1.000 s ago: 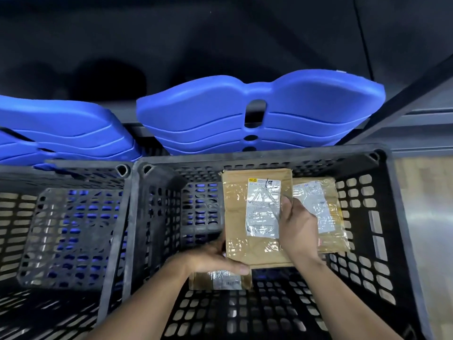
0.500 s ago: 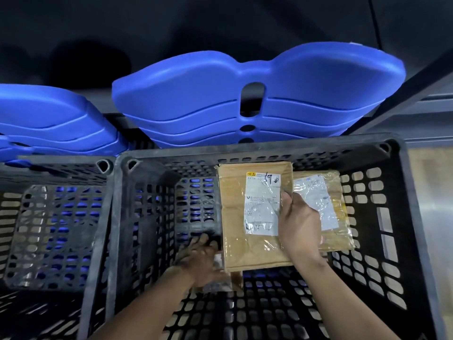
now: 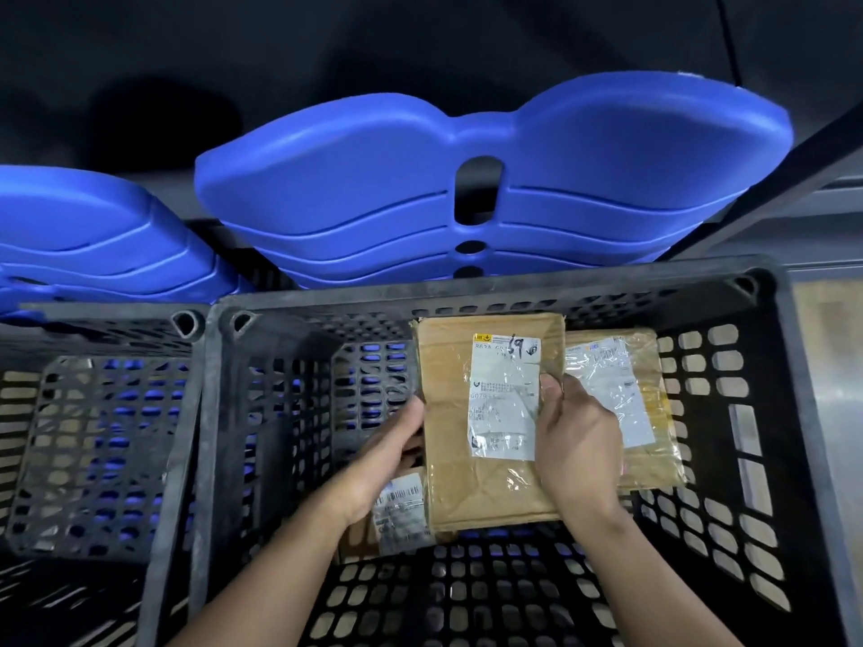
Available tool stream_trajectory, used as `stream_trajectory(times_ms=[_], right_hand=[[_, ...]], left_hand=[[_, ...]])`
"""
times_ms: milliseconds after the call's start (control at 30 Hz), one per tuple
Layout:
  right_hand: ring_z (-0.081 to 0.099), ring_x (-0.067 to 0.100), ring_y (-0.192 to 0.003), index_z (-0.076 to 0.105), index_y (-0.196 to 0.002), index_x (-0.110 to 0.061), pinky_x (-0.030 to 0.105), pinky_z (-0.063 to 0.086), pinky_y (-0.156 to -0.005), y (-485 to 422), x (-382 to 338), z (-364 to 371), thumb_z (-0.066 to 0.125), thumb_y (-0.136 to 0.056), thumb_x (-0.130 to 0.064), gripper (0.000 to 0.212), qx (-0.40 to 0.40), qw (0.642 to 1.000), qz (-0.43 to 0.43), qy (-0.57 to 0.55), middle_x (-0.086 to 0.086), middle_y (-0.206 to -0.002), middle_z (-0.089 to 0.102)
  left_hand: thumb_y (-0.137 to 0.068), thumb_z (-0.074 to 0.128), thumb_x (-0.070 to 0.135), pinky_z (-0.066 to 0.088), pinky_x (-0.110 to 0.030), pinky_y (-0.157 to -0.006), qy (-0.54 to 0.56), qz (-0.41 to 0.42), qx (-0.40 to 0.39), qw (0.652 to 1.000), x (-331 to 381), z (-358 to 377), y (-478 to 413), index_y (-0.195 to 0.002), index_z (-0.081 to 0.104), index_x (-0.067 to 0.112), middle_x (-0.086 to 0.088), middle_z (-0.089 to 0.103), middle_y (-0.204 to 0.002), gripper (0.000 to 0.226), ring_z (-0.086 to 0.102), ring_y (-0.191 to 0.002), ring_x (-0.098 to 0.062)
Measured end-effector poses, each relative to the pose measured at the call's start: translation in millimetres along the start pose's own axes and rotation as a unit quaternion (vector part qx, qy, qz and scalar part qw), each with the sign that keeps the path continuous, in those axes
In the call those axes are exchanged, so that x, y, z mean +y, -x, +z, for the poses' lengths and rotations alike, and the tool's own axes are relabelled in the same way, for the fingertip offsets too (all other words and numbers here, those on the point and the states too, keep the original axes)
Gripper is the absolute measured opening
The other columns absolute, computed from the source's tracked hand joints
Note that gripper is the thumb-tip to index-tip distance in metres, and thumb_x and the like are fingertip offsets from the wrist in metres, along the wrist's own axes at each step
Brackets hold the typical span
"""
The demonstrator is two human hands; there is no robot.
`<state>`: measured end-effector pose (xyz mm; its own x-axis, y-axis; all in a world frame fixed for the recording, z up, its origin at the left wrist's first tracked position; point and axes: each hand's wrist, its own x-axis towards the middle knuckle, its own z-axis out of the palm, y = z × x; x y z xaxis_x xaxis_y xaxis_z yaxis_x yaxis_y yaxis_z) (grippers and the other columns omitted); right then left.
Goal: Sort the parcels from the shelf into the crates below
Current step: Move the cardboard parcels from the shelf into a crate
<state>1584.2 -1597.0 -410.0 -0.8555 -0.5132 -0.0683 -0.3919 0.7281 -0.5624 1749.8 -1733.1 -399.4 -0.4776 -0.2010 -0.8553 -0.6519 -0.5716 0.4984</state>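
Observation:
A flat brown parcel [image 3: 485, 488] with a white label is held inside the black slatted crate [image 3: 467, 291]. My right hand [image 3: 576, 436] grips its right edge, thumb on the label. My left hand [image 3: 385, 459] holds its left edge, fingers curled under it. A second taped parcel [image 3: 644, 441] lies to the right in the crate, partly behind my right hand. A smaller labelled parcel [image 3: 404, 511] lies on the crate floor below my left hand, partly hidden.
A second black crate [image 3: 93, 436] stands to the left, touching the first. Stacked blue plastic lids [image 3: 467, 189] lean behind both crates, with more blue lids [image 3: 84, 235] at the left. A pale floor [image 3: 836, 366] shows at the right edge.
My left hand has come up off the small parcel on the crate floor and taken the left edge of the big parcel. The right hand keeps its grip.

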Motion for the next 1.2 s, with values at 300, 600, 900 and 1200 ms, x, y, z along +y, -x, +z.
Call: stream_trajectory(times_ms=[300, 600, 900, 1200], right_hand=[[0.065, 0.037, -0.057, 0.074, -0.118, -0.007, 0.04, 0.054, -0.055, -0.4, 2.7, -9.7, 0.047, -0.107, -0.03, 0.037, -0.039, 0.998, 0.034, -0.037, 0.012, -0.064, 0.069], [0.045, 0.021, -0.048, 0.075, -0.112, -0.005, 0.026, 0.035, -0.053, -3.2, 2.3, -9.8, 0.053, -0.107, -0.018, 0.026, -0.048, 0.998, 0.038, -0.023, 0.012, -0.062, 0.069], [0.048, 0.022, -0.043, 0.075, -0.12, -0.008, 0.024, 0.036, -0.05, -1.7, 0.1, -13.3, 0.053, -0.105, -0.019, 0.029, -0.038, 0.998, 0.033, -0.037, 0.006, -0.053, 0.063], [0.042, 0.018, -0.042, 0.076, -0.114, -0.007, 0.024, 0.035, -0.052, -0.9, -3.5, -16.2, 0.056, -0.104, -0.016, 0.024, -0.032, 0.998, 0.029, -0.038, 0.0, -0.05, 0.054]], left_hand=[[-0.06, 0.096, 0.052, 0.025, -0.026, -0.123, -0.078, -0.023, -0.083, 0.993, -14.6, -16.2, -7.3, -0.153, 0.023, 0.054, 0.012, 0.029, -0.166, 0.118, 0.039, -0.144, -0.001], [-0.076, 0.078, 0.068, 0.011, -0.053, -0.127, -0.65, -0.074, -0.034, 0.756, -57.8, 4.9, -10.8, -0.164, -0.017, 0.023, -0.002, 0.0, -0.175, 0.137, 0.004, -0.16, -0.03], [-0.083, 0.057, 0.076, 0.057, -0.038, -0.089, -0.658, 0.015, 0.128, 0.742, -49.1, -3.1, -17.8, -0.146, -0.042, 0.037, -0.007, 0.026, -0.159, 0.123, 0.064, -0.116, -0.026], [-0.084, 0.078, 0.056, 0.061, -0.033, -0.083, -0.661, -0.05, 0.104, 0.741, -28.5, -9.1, -24.5, -0.145, -0.038, 0.057, -0.011, -0.051, -0.155, 0.131, 0.071, -0.106, -0.019]])
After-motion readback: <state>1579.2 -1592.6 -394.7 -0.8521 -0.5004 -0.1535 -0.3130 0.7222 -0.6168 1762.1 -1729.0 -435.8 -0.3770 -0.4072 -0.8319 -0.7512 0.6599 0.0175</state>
